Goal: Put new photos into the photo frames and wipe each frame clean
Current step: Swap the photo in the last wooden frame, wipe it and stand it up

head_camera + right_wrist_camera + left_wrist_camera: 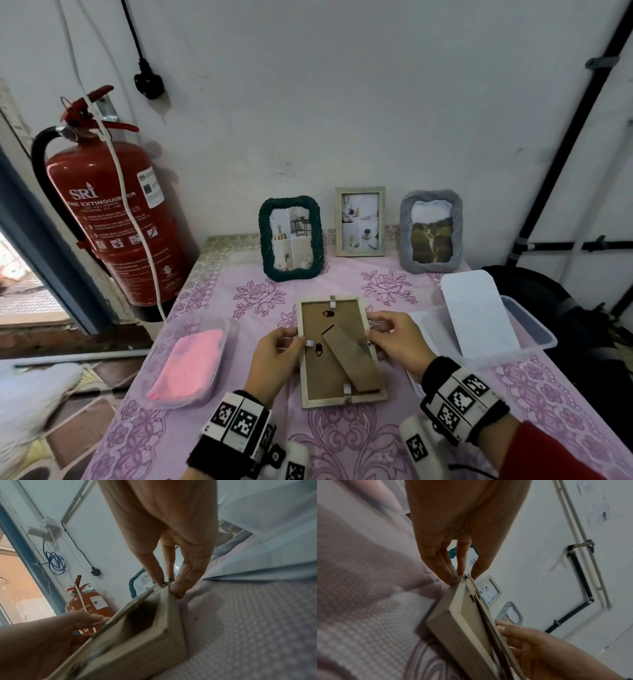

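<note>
- Evidently the job was somewhere in its middle: a pale wooden frame [340, 349] lay face down on the counter [359, 442], its brown backing board and folding stand turned upward, just in front of the three standing frames.
- The left hand [275, 353] pinched the frame's left edge, thumb beside a small white retaining tab; in the left wrist view its fingertips [453, 577] sat at the frame's corner.
- The right hand [399, 339] gripped the opposite edge, fingers curled over the rim; the right wrist view showed that side tilted up off the cloth.
- Whether the tabs were being opened or closed could not be told, and no photo side of this frame was visible.
- Behind the wooden frame stood a dark green frame [291, 238], a light upright frame [360, 222] and a grey frame [431, 231], the first two showing what looked like stock inserts and the grey one an outdoor photo with an animal.
- Judging by that, the grey frame may already have been refilled, while the green and light ones probably remained.
- To the left of the wooden frame a pink cloth [191, 359] sat folded in a clear tray [226, 329], untouched by either hand, so wiping of this frame looked yet to come.
- To its right a clear plastic box [534, 329] held a white sheet [479, 311], possibly the photo supply.
- A red fire extinguisher [116, 226] hung on the wall, well to the left of the frames.
</note>
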